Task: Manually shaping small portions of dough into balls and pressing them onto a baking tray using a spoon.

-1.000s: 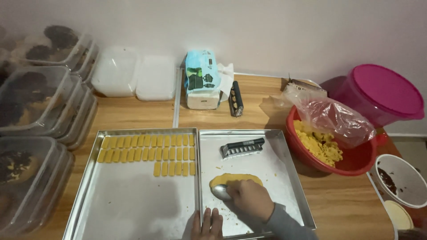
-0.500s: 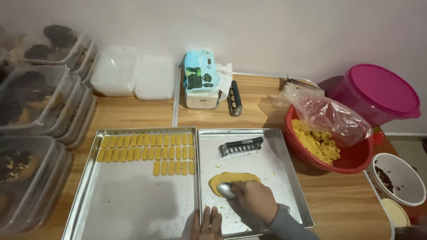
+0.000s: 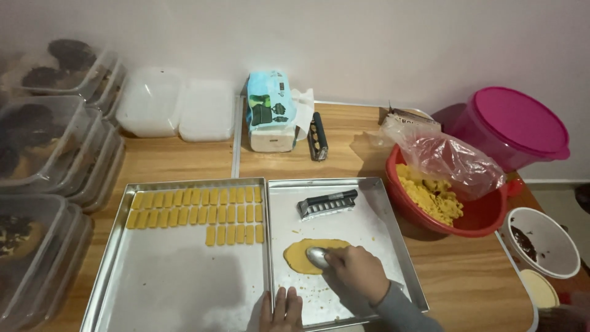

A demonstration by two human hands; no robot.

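The person's right hand (image 3: 358,272) is closed around the handle of a shiny metal spoon (image 3: 318,257), whose rounded back presses flat onto an oval patch of flattened yellow dough (image 3: 300,256). That dough lies on the near middle of the right-hand shallow metal baking tray (image 3: 375,203), with a few crumbs scattered beside it. The left hand (image 3: 281,310) rests at the tray's near edge, fingers straight and together, palm down, holding nothing. Farther back on the same tray lies a ridged metal cutter with a black handle (image 3: 327,203). The left-hand metal tray (image 3: 178,283), touching the first, carries three rows of small yellow dough bars (image 3: 200,214) along its far side. To the right sits a red plastic bowl (image 3: 473,215) holding crumbly yellow dough and a clear plastic bag (image 3: 452,161); behind it stands a pink lidded tub (image 3: 513,126). Clear plastic containers (image 3: 43,160) are stacked at the left
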